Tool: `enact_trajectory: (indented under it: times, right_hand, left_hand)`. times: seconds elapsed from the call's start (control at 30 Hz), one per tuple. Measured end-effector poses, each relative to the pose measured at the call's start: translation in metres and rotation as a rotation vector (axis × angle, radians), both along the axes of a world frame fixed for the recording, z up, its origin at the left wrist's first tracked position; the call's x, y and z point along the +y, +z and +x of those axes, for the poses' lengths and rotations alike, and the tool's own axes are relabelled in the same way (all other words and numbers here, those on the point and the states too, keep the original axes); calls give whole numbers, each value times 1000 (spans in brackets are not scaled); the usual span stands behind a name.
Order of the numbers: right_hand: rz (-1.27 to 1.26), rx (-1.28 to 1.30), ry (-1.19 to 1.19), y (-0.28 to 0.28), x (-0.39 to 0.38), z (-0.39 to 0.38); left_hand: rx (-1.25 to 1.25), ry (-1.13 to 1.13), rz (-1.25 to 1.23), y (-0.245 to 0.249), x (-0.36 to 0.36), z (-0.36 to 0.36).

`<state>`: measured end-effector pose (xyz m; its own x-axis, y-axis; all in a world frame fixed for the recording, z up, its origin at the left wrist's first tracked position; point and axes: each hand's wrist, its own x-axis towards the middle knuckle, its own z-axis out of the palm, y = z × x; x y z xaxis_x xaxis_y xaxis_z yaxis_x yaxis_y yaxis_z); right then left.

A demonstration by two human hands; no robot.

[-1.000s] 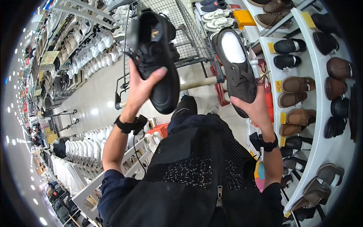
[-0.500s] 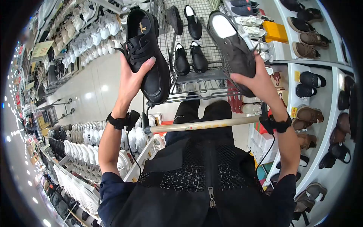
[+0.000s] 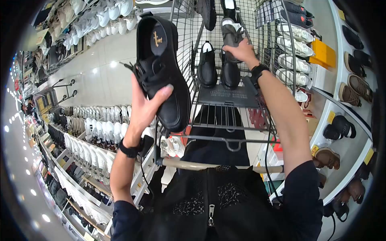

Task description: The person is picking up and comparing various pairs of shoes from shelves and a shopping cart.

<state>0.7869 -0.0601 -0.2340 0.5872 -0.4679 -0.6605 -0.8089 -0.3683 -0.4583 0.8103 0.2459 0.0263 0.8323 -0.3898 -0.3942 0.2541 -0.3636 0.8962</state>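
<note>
Left hand: grasping a black lace-up shoe around its forefoot, thumb laid over the upper beside the laces, remaining fingers mostly hidden behind it. Toe points back to the wearer, opening faces up, so the gold mark on the insole shows. The midfoot grip probably serves to balance the shoe and leave the opening unobstructed. It is held up at the left side of the shopping cart, nearer the camera than the wire.

Right hand: reaching over the cart basket, closed on a dark grey lace-up shoe near its toe — heel away from the wearer. Holding the toe end presumably suits the outstretched arm. Contact between this shoe and those beneath: cannot tell.

In the cart: a black shoe with a white lining and a similar black shoe, side by side, toes toward the pale handle; the second is partly covered by the right hand and grey shoe. Their matched direction suggests a pair kept together. A dark panel lies just beyond their toes, on the handle side.
</note>
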Motion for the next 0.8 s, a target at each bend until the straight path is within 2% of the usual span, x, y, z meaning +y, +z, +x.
enact_trajectory:
  times: [0.17,0.27,0.43,0.5,0.53,0.57,0.63,0.7,0.77,0.8]
  right_hand:
    - [2,-383,-74,-16,30,22]
    - [50,-453,-146,-17,31,68]
    - [81,-541,-158,-83,22,130]
    - [348,-565,-52,-99,11,125]
    - [180,-590,45,-105,7,118]
    - [129,-699,40,-110,0,110]
    - [-22,-697,-34,-119,-23,96]
    - [-209,-582,-248,-150,-36,89]
    - [-249,-196,-281,-177,-49,83]
    - [-63,-82,-367,-193,-56,82]
  left_hand:
    - [115,72,7,-10,4,0]
    - [174,135,24,-13,10,-5]
    - [192,185,83,-22,18,-9]
    - [198,196,73,-25,20,-9]
    - [203,206,64,-26,21,-11]
    - [208,207,62,-27,23,-11]
    - [223,211,55,-30,24,-9]
    - [231,217,53,-32,25,-7]
    - [209,212,112,-33,26,-7]
    - [210,225,105,-33,25,-7]
